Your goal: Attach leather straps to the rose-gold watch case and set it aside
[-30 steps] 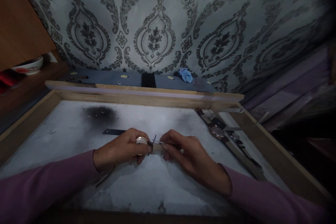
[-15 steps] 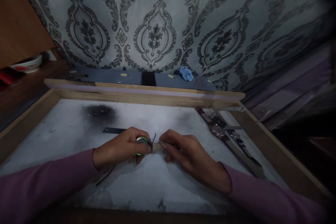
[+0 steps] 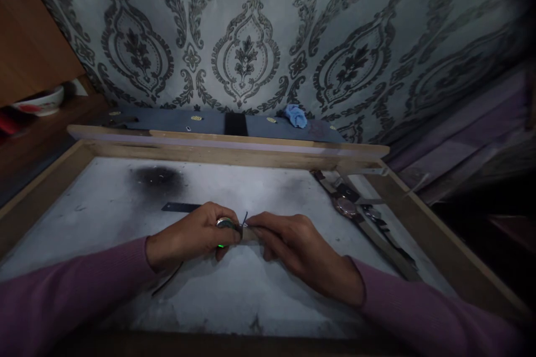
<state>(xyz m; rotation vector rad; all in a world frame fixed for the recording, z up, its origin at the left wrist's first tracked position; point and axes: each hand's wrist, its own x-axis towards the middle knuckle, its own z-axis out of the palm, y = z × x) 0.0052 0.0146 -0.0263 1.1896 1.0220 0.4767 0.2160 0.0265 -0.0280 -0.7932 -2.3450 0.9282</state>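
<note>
Near the middle of the white board [image 3: 188,307], my left hand [image 3: 201,232] is closed round a round watch [image 3: 226,224] with a shiny rim and a green glint. A grey-brown strap [image 3: 250,234] runs from the watch toward my right hand [image 3: 288,240]. The fingers of that hand are pressed together at the strap; a thin metal tip shows at the fingertips, the rest hidden. A short dark thin piece [image 3: 245,218] sticks up between the hands. Behind my left hand lies a dark flat strip [image 3: 180,207].
Several watches with straps [image 3: 345,206] lie along the board's right side. A wooden frame [image 3: 201,150] surrounds the board. Beyond it are a blue cloth [image 3: 296,116] and a patterned wall. A bowl [image 3: 42,103] sits on a shelf at left.
My right hand's index finger has stretched further toward the watch, and less of the thin metal tool shows. My left hand still holds the watch; the whole view has shifted slightly.
</note>
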